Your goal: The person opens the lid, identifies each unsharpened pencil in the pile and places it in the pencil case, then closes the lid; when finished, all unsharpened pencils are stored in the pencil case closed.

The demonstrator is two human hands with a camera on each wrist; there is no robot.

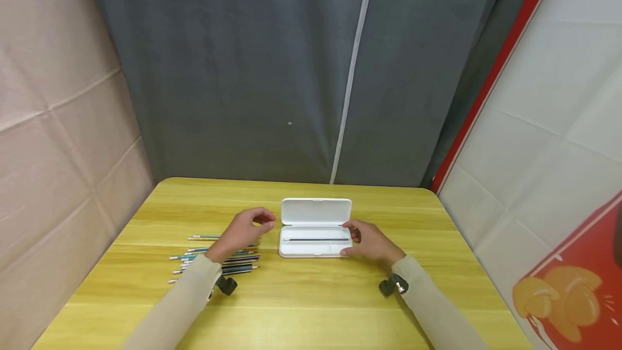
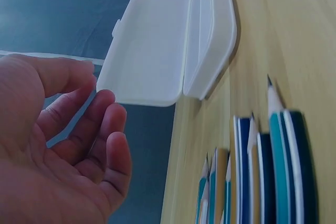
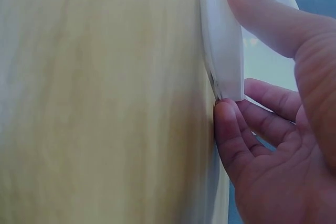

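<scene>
Head view, open white pencil case [image 1: 315,229] on table [image 1: 301,296], right hand [image 1: 370,242] gripping its end, left hand [image 1: 240,231] loosely curled, empty, above pencils [image 1: 218,259].

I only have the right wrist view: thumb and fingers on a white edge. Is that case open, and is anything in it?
Observer: Open. In the head view the pencil case has its lid standing up at the far side, and one dark pencil lies lengthwise in the tray.
Operator: Left hand doing what?
Observer: The left hand hovers just left of the case, fingers loosely curled, holding nothing; the left wrist view shows an empty palm.
Operator: Where's the rest of the pencils?
Observer: A loose row of pencils lies on the table under and beside the left wrist, points toward the case.
Operator: Right hand's grip placement?
Observer: The right hand holds the case's right end.
</scene>
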